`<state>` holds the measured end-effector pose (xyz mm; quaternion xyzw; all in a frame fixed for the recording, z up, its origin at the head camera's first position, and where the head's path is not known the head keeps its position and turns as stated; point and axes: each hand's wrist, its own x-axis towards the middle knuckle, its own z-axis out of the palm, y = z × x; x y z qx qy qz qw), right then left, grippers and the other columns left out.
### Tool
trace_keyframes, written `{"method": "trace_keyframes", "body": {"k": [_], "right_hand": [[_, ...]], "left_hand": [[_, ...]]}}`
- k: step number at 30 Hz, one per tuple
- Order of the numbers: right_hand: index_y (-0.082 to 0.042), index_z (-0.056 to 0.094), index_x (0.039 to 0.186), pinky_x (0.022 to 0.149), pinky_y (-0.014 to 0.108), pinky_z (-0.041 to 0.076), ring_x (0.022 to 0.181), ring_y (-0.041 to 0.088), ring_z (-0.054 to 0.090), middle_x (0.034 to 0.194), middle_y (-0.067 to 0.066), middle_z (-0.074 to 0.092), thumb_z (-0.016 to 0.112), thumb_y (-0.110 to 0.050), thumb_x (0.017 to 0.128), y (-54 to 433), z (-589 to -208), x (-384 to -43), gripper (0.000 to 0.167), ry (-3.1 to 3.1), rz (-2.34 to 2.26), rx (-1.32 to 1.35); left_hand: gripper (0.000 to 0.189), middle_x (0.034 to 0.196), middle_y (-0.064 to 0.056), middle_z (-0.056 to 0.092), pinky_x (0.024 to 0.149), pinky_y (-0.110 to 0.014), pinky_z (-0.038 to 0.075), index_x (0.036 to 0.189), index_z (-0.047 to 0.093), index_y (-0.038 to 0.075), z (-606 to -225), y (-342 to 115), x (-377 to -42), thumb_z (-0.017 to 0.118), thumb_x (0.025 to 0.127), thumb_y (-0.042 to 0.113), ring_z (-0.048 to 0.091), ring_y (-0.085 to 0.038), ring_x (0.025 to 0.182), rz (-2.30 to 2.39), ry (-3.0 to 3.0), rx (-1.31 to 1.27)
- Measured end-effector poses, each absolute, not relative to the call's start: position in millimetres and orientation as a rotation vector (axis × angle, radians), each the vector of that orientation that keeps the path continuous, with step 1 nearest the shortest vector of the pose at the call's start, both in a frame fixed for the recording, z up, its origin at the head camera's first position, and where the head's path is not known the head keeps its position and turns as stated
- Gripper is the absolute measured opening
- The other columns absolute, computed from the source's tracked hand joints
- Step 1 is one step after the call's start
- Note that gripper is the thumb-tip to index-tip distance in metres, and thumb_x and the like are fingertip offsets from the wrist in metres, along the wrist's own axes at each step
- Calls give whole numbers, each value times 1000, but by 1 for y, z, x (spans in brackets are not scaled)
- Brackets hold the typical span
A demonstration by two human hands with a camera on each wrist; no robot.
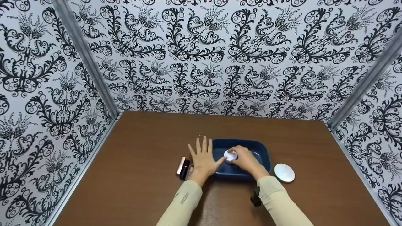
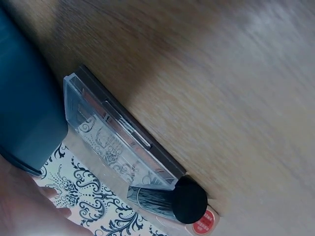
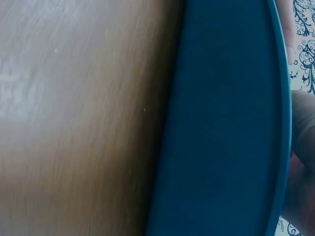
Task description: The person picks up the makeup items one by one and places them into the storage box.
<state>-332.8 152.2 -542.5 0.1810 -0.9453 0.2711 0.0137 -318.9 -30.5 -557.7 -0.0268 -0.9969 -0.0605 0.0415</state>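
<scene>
My right hand point(image 1: 246, 159) reaches into a blue plastic basin point(image 1: 266, 157), thumb and fingers curled round a small round white item point(image 1: 230, 156) with a pale, shiny top. My left hand point(image 1: 203, 160) lies spread at the basin's left rim, fingers straight and apart, its thumb pointing at the round item with the tip close beside it. In the right wrist view the basin's wall point(image 3: 221, 118) hides the held item. Next to the left wrist stand a clear-lidded makeup palette point(image 2: 118, 132), a black-capped brush point(image 2: 189, 199) and a tube with a red label point(image 2: 203, 223).
A round silvery-white disc point(image 1: 284, 172) lies on the brown table point(image 1: 141, 150), right of the basin. A slim pink-and-white case point(image 1: 181, 165) is left of the left wrist. Patterned walls point(image 1: 201, 56) enclose the table at the back and sides.
</scene>
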Motion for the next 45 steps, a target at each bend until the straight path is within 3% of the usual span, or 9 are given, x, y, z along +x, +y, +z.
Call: {"method": "trace_keyframes", "body": {"k": [7,22,34,39,45], "right_hand": [[-5,76,112,96,49,54,110,35,66,114,16,71,78,-2,81,141,-545,-333,30,-2951,728,614],[-4,76,112,93,48,55,101,33,67,105,17,71,76,-5,85,118,-544,-338,27,-2972,726,598],[-4,76,113,89,49,56,96,35,68,103,17,70,73,-3,86,112,-546,-343,27,-2921,671,678],[-5,73,119,88,48,57,96,34,67,105,16,69,69,-3,90,114,-546,-345,29,-2951,692,671],[-4,74,118,86,48,56,93,33,67,102,16,70,72,-6,87,117,-546,-348,31,-2914,698,712]], "left_hand": [[105,168,-7,18,119,-69,10,159,25,18,-558,-31,-317,38,82,87,15,-36,155,-195,-3013,-90],[107,169,-9,14,120,-69,6,160,20,16,-563,-38,-319,38,82,87,11,-38,155,-270,-3030,-111],[104,168,-8,18,120,-67,12,160,22,15,-567,-41,-322,42,84,84,12,-38,155,-406,-2985,-133],[104,168,-8,16,120,-67,12,160,22,15,-568,-39,-323,39,85,84,12,-38,155,-450,-2988,-155],[105,169,-8,15,121,-66,11,160,20,14,-566,-36,-322,34,84,86,12,-37,155,-458,-3000,-165]]}}
